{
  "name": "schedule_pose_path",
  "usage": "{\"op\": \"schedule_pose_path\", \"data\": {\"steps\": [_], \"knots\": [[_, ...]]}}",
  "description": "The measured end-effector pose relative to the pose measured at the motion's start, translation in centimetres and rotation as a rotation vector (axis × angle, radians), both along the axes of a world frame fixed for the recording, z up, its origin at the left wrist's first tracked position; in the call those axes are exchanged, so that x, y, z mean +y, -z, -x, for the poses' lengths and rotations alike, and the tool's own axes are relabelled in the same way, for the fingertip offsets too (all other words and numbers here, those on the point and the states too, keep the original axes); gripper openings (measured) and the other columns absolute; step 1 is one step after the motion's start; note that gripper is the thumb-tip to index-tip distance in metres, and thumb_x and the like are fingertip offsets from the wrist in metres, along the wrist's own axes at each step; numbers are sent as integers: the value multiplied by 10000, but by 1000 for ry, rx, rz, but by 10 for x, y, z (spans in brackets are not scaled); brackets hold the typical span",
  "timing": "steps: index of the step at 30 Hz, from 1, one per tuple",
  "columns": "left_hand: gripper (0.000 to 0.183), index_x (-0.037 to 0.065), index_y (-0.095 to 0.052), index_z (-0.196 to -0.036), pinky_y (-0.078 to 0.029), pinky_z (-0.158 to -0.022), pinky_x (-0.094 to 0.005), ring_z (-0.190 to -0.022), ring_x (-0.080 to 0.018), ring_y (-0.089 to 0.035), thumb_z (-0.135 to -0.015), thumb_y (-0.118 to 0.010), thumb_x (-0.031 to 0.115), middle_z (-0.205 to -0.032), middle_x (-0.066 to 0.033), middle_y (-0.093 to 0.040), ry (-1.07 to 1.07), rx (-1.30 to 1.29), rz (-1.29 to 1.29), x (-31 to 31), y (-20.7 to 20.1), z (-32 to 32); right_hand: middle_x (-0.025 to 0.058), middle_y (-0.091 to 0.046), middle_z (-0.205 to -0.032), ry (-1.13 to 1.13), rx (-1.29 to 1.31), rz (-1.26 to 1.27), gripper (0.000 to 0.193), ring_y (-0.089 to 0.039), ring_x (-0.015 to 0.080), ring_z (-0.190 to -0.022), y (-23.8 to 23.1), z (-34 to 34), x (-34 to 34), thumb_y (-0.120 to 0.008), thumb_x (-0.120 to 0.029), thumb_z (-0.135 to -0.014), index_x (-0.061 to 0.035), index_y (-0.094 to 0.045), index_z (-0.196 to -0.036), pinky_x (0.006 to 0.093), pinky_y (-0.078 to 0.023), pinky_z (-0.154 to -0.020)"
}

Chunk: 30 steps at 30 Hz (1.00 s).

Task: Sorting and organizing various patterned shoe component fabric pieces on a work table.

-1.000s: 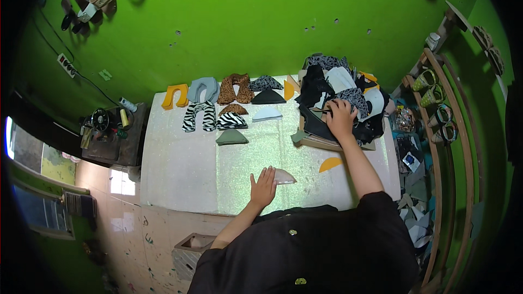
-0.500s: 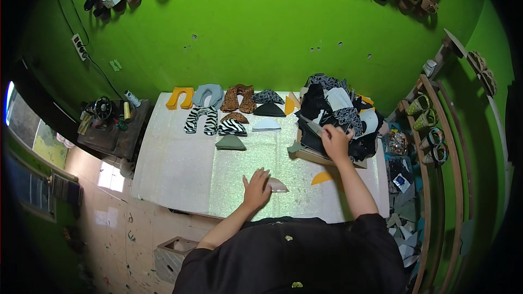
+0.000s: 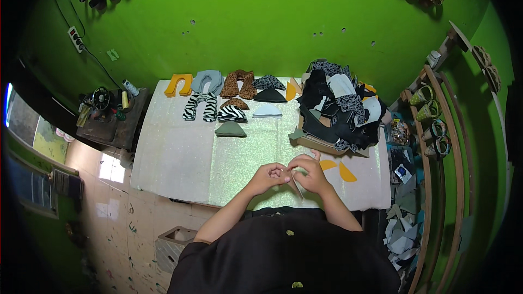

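Near the front of the table both hands meet over a beige cut piece [image 3: 296, 186], which hangs tilted between them. My left hand [image 3: 267, 178] is closed, its fingertips pinched at the piece's upper end. From the other side my right hand [image 3: 310, 175] also grips it, thumb and forefinger close to the left fingertips, with some outer fingers raised. The fingers partly cover the piece, so I cannot tell whether it has more than one layer. Just right of my right hand lie a yellow half-round piece [image 3: 328, 164] and another yellow piece [image 3: 347, 173].
A cardboard box [image 3: 316, 144] heaped with black, white and patterned scraps [image 3: 340, 103] stands at the back right. Sorted stacks line the back left, including zebra-print pieces [image 3: 190, 110] and green pieces [image 3: 230, 129]. A sewing machine [image 3: 102, 103] is left; a wooden rack [image 3: 444, 114] with sandals stands right.
My right hand has left the scrap box and come down beside my left hand. The beige piece, formerly flat under my left hand, is lifted. A second yellow piece now shows.
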<state>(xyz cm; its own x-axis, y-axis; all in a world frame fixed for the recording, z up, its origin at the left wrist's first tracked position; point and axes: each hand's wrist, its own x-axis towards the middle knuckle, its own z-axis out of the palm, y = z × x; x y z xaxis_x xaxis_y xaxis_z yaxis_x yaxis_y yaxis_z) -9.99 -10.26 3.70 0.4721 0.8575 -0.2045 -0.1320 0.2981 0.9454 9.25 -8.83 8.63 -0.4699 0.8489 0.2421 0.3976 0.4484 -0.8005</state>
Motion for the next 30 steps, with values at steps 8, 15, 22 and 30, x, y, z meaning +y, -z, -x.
{"op": "schedule_pose_path", "data": {"steps": [8,15,22,30], "knots": [[203,-7,-599,-949,-450,-566,-190,-618,-72,-580,-882,-617,183,-746,-53,-647,-483,44,103,11,25,20,56,-620,-902,179,-56,457,287,-533,210,-910,71,2,11,-577,-381,-855,-112,-623,-944,385,-220,-939],[261,54,-676,-784,-469,-574,-298,-630,-167,-627,-785,-691,314,-682,-63,-657,-395,790,-115,0,62,39,8,-594,-947,331,-343,393,265,-449,225,-1056,127,15,9,-621,-393,-806,-134,-666,-775,545,-174,-927],[254,92,-685,-747,-475,-594,-341,-661,-234,-640,-740,-698,345,-702,-65,-657,-378,1042,-52,-8,69,39,10,-577,-938,381,-498,251,190,-433,245,-1071,149,27,0,-674,-326,-749,-140,-670,-713,611,-182,-927],[304,95,-656,-884,-479,-662,-368,-758,-265,-634,-714,-716,339,-790,-91,-654,-328,1138,-64,-9,75,39,43,-526,-1012,387,-566,195,270,-414,256,-1085,139,31,-11,-687,-347,-717,-117,-642,-851,598,-179,-949]]}}
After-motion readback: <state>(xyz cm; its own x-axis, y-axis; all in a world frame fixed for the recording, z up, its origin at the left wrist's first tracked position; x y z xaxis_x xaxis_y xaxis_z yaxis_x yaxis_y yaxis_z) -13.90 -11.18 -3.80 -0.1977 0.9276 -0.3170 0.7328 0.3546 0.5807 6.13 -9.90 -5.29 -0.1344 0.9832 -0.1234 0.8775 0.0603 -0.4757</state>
